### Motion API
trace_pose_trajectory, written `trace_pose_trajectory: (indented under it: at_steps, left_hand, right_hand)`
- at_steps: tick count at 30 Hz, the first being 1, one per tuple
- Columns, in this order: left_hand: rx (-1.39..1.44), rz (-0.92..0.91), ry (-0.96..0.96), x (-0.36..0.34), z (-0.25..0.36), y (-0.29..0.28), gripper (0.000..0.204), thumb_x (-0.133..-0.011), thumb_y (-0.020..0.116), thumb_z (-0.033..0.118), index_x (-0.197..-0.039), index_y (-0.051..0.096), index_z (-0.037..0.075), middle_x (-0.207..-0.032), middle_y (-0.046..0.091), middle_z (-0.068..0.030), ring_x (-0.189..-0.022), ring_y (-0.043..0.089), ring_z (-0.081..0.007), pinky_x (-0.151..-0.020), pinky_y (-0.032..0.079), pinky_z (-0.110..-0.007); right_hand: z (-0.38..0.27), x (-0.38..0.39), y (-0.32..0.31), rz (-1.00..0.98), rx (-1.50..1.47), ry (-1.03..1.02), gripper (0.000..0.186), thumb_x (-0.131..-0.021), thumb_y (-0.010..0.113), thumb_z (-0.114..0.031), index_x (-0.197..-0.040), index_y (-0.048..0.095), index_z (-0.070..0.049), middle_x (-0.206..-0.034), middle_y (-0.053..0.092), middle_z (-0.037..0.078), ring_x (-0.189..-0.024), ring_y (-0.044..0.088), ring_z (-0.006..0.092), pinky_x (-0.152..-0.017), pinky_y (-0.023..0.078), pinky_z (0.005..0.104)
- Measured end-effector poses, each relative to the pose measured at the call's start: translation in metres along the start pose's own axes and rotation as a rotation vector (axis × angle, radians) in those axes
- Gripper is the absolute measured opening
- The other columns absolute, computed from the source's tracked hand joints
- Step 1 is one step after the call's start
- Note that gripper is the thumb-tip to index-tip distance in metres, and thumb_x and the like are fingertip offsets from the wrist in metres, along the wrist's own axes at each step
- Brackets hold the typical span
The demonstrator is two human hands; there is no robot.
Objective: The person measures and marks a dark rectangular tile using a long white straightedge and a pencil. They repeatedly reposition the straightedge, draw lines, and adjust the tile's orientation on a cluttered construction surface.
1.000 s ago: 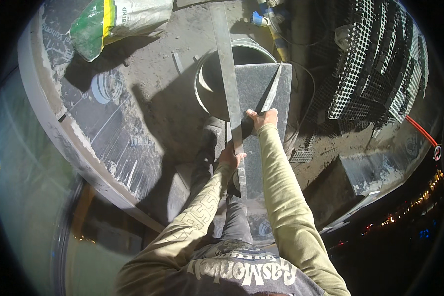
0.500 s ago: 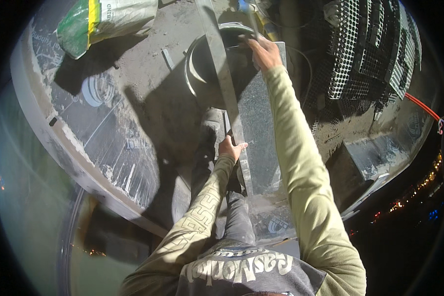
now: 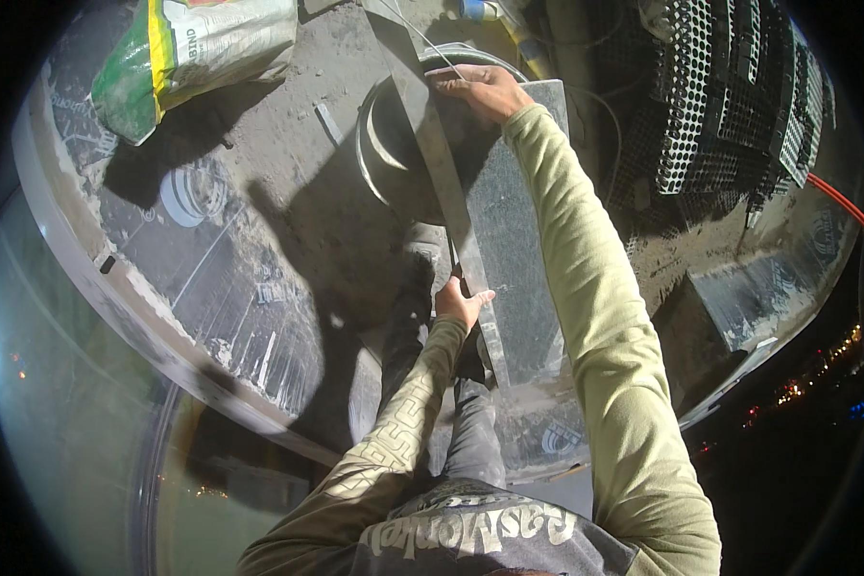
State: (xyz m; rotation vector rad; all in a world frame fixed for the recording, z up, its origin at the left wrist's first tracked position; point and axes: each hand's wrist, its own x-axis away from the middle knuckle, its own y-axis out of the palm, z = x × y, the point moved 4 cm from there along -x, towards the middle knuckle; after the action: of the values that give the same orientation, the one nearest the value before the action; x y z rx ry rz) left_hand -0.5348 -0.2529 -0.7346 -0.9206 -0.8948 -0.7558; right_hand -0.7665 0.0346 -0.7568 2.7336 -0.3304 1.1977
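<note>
A long, flat metal bar [image 3: 440,163] runs from the top of the view down between my arms. My left hand [image 3: 463,305] grips its lower part, thumb across the face. Farther up, my right hand [image 3: 485,93] is at the bar's right side, its fingers closed around a thin, straight, light tool [image 3: 422,40] that slants up and left over the bar. The tool's kind is unclear. Under my right arm lies a grey speckled slab [image 3: 514,240], its left side along the bar. A round bucket [image 3: 365,144] stands behind the bar, partly hidden and in shadow.
A green, yellow and white sack [image 3: 216,48] lies at the far left. Black perforated mesh sheets [image 3: 701,106] are stacked at the far right, near an orange cable [image 3: 840,200]. A pale curved ledge [image 3: 115,298] borders the left, with glass beyond. Dark membrane [image 3: 758,298] covers a corner at right.
My right hand has moved left, onto the bar's edge, and the thin tool now slants up and left. My left hand still grips the bar. The whole view has shifted slightly.
</note>
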Motion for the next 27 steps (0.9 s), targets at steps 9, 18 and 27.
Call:
trace_pose_trajectory:
  at_steps: [9,18,27]
  left_hand:
    - [-0.049,0.016,-0.042,0.002,0.007,-0.005,0.062,-0.063,0.091,0.037,-0.099,0.063,-0.004,-0.098,0.07,-0.0257,-0.095,0.068,-0.0396,-0.084,0.053,-0.044]
    - [0.023,-0.045,-0.093,0.003,0.015,-0.012,0.058,-0.064,0.091,0.035,-0.099,0.064,-0.003,-0.097,0.071,-0.0241,-0.094,0.07,-0.0376,-0.084,0.054,-0.043]
    - [0.123,-0.04,-0.066,0.0,0.007,-0.005,0.066,-0.061,0.093,0.042,-0.095,0.064,-0.007,-0.096,0.07,-0.0267,-0.093,0.07,-0.0367,-0.083,0.054,-0.042]
  right_hand:
    - [-0.01,0.006,0.001,0.006,0.002,0.047,0.026,-0.093,0.064,-0.014,-0.118,0.071,-0.011,-0.065,0.059,-0.002,-0.043,0.042,0.0066,-0.04,0.03,0.0258]
    - [-0.003,0.001,-0.002,-0.002,-0.111,0.112,0.025,-0.093,0.064,-0.012,-0.116,0.071,-0.009,-0.07,0.06,-0.004,-0.043,0.041,0.0069,-0.04,0.028,0.0257]
    - [-0.003,0.001,-0.005,-0.002,-0.139,0.12,0.023,-0.092,0.065,-0.012,-0.113,0.072,-0.009,-0.071,0.06,-0.004,-0.043,0.04,0.0066,-0.04,0.028,0.0261]
